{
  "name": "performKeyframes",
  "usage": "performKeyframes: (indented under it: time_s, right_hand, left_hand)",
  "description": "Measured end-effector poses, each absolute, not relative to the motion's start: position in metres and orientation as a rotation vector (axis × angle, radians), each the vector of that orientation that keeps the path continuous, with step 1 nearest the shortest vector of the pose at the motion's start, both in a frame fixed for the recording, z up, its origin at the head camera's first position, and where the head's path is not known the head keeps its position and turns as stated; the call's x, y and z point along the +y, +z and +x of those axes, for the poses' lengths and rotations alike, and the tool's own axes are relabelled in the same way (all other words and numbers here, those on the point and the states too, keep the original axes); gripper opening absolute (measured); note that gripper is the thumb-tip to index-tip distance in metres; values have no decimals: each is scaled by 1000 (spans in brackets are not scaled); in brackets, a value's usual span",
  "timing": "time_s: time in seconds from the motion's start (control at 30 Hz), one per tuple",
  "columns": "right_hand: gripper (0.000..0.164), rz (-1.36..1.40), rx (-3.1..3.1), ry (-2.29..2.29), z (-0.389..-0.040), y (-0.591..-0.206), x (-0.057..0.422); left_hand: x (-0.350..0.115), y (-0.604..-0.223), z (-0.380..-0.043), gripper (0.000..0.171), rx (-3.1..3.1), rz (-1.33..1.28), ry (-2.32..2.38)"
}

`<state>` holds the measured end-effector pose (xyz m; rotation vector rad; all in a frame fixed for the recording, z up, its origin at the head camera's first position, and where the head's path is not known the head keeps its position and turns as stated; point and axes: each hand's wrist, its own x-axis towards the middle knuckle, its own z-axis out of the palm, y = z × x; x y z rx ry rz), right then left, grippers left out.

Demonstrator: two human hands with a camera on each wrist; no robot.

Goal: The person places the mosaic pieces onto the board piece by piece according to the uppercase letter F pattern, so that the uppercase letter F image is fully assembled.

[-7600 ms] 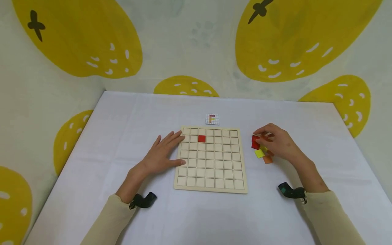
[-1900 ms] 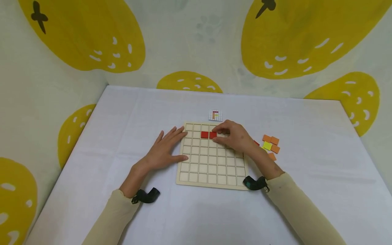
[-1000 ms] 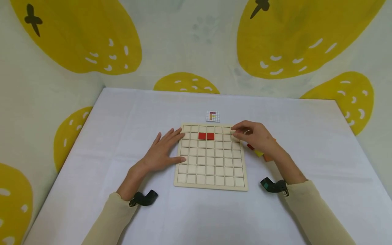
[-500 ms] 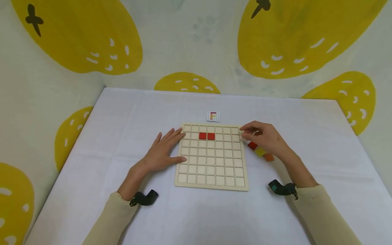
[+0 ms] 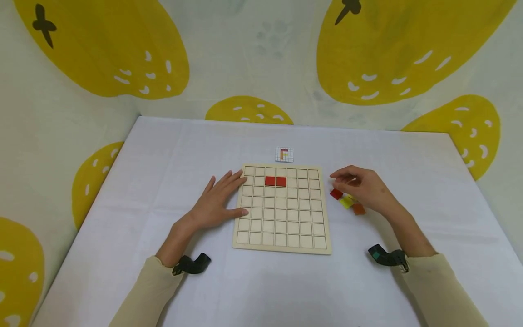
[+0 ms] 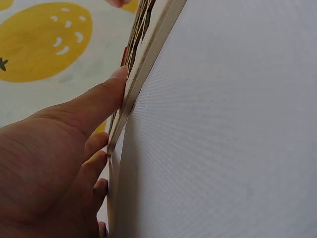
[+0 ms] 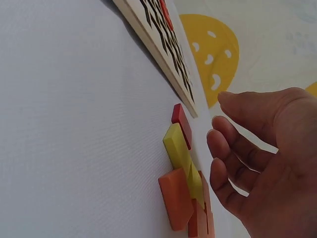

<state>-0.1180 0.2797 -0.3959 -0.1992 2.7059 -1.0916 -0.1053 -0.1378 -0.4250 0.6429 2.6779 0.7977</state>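
Fingers spread, my left hand rests on the left edge of a wooden grid board; in the left wrist view its thumb presses the rim. Two red square tiles sit side by side in the board's second row from the back. Right of the board my right hand hovers with loosely bent fingers, nothing visible between them. Close by its fingertips lies a loose red tile, with yellow tiles and several orange tiles beside it. The head view hides part of this pile behind the hand.
A small pattern card with red, orange and yellow squares lies behind the board. White cloth covers the table. A black wrist camera is strapped at the left sleeve, another at the right.
A second red tile now sits on the board beside the first. My right hand has let go of it and moved right, back to the loose tiles. The left hand stays put.
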Motion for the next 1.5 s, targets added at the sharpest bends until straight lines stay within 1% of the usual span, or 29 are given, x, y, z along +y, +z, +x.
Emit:
performKeyframes:
  time_s: [0.37, 0.9, 1.3, 1.5]
  right_hand:
    - [29, -214, 2668, -1099, -112, -398, 286]
    - [41, -277, 2681, -925, -109, -402, 295]
    - [31, -320, 2668, -878, -110, -399, 292]
    - [26, -286, 2670, -854, -111, -401, 288]
  left_hand:
    - [-138, -427, -105, 90, 2683, 642, 785]
    - [-138, -426, -104, 90, 2677, 635, 800]
    - [-138, -426, -106, 90, 2677, 633, 806]
    - [-138, -426, -106, 89, 2675, 632, 810]
